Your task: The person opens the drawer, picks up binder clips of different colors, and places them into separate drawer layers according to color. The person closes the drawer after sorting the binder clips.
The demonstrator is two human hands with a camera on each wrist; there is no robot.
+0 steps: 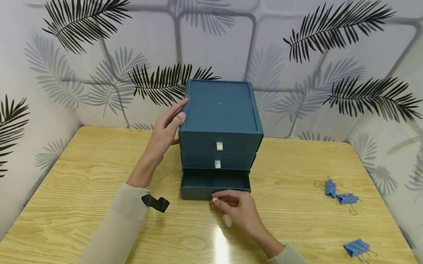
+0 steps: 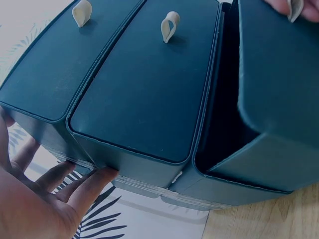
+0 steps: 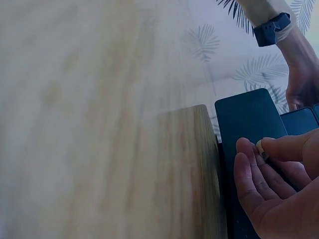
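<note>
The right hand (image 1: pixel 240 209) pinches the small white loop tab (image 1: pixel 214 199) of the bottom drawer (image 1: pixel 214 185), which stands partly pulled out of the dark blue plastic three-drawer box (image 1: pixel 219 139) at the middle of the light wooden table (image 1: pixel 74 204). Further back, the left hand (image 1: pixel 165 132) rests with straight fingers against the box's left side. Blue binder clips (image 1: pixel 337 195) lie well apart on the right.

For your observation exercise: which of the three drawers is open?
The bottom drawer, pulled out with its inside showing; the right hand pinches its tab. The top drawer and middle drawer sit flush.
</note>
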